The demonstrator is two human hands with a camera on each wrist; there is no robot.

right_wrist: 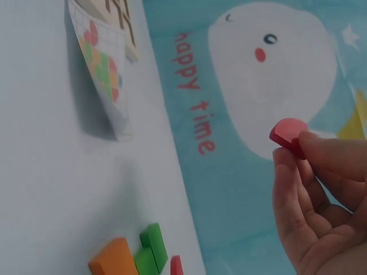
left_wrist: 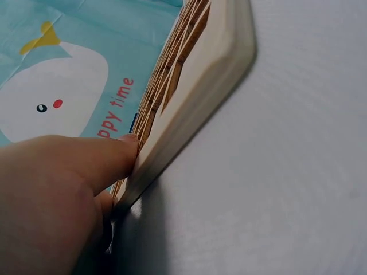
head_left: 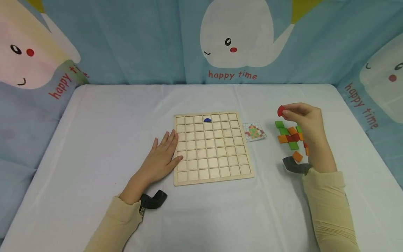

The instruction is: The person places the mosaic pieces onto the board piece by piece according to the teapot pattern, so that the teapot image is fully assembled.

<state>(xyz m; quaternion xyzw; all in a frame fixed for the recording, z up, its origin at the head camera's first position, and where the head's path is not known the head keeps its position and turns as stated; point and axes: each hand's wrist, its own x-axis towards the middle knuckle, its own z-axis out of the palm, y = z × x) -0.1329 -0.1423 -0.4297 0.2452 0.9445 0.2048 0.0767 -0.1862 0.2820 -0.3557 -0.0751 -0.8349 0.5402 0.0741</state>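
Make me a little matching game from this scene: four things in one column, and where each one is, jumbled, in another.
Things
1. Blue piece
2. Raised red piece
3. Picture card
4. Left hand

Places
A. Between the grid board and the loose pieces
B. Pinched by the right hand
C. Touching the grid board's left edge
D. In the grid board's top row

Pairs: 1-D, 2-B, 3-A, 4-C
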